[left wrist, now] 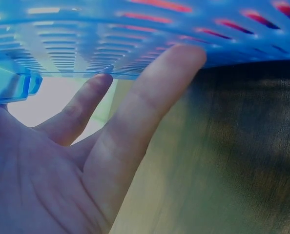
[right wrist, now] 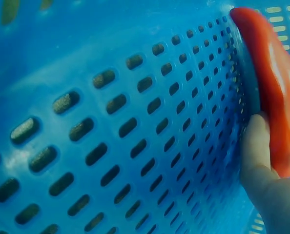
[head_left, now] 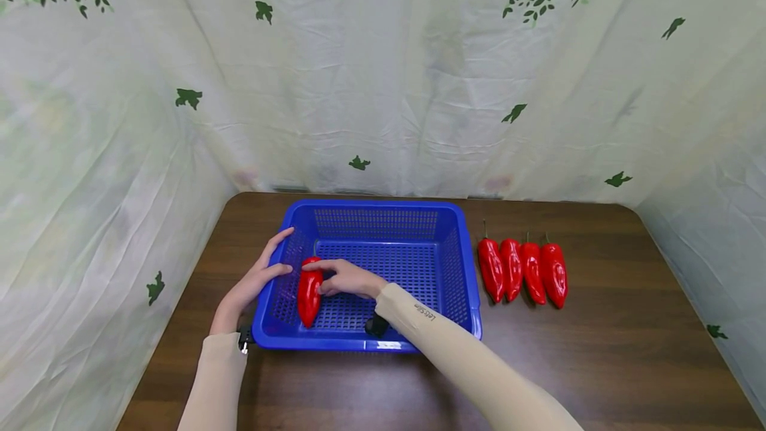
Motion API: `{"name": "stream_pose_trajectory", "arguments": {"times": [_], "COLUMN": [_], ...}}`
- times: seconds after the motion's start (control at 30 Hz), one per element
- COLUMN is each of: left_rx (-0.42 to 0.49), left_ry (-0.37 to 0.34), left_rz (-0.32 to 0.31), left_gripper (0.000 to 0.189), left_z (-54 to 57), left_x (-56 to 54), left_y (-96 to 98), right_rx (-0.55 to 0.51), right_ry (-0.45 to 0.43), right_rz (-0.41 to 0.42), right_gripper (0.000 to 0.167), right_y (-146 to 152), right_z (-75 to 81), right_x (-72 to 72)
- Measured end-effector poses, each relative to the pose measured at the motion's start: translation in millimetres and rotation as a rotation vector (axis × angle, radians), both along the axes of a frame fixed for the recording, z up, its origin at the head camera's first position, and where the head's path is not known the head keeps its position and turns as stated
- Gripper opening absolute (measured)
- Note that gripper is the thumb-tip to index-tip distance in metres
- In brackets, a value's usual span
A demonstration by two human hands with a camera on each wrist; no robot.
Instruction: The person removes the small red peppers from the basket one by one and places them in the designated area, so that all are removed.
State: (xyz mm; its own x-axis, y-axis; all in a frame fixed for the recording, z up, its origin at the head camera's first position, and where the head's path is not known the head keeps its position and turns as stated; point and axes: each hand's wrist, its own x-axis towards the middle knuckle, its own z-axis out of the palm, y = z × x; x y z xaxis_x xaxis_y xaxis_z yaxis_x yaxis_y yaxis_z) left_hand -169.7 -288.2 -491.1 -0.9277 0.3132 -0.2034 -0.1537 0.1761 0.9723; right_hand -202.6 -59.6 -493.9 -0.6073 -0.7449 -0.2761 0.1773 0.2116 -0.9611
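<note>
A blue plastic basket (head_left: 371,344) with slotted walls stands on the table. Inside it, along the left wall, lies one long, shiny red pepper (head_left: 308,298), its stem toward the back. My right hand (head_left: 344,279) holds this pepper between thumb and fingers; the right wrist view shows the thumb (right wrist: 257,146) against its side, close to the basket floor. At the left rim my left hand (head_left: 257,281) holds the basket, thumb over the edge. In the left wrist view its other fingers (left wrist: 130,112) lie against the outer wall, and red shows through the slots.
Several more red peppers (head_left: 520,271) lie side by side on the brown wooden table (head_left: 622,324), just right of the basket, stems toward the back. A pale curtain (head_left: 395,85) with leaf prints surrounds the table at the back and sides.
</note>
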Motion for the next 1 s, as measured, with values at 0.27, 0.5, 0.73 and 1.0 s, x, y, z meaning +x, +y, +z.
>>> {"name": "stream_pose_trajectory", "arguments": {"times": [0.27, 0.5, 0.73, 1.0], "left_rx": [-0.012, 0.008, -0.003, -0.03], "left_ry": [-0.004, -0.001, 0.005, 0.012], "left_rz": [0.007, 0.003, 0.006, 0.017], "left_gripper": [0.069, 0.069, 0.067, 0.067], "left_z": [-0.1, 0.1, 1.7, 1.6], "left_x": [-1.7, -2.1, -1.2, 0.4], "left_y": [2.1, 2.8, 3.7, 3.6], "right_rx": [-0.068, -0.12, -0.149, -0.185], "right_ry": [-0.023, -0.057, -0.08, -0.092], "right_rz": [-0.071, -0.137, -0.145, -0.141], "right_gripper": [0.045, 0.042, 0.037, 0.035], "right_y": [2.9, 9.6, 19.8, 35.0], "right_z": [0.4, 8.0, 17.4, 32.4], "right_x": [-3.9, -9.1, -12.8, -13.9]}}
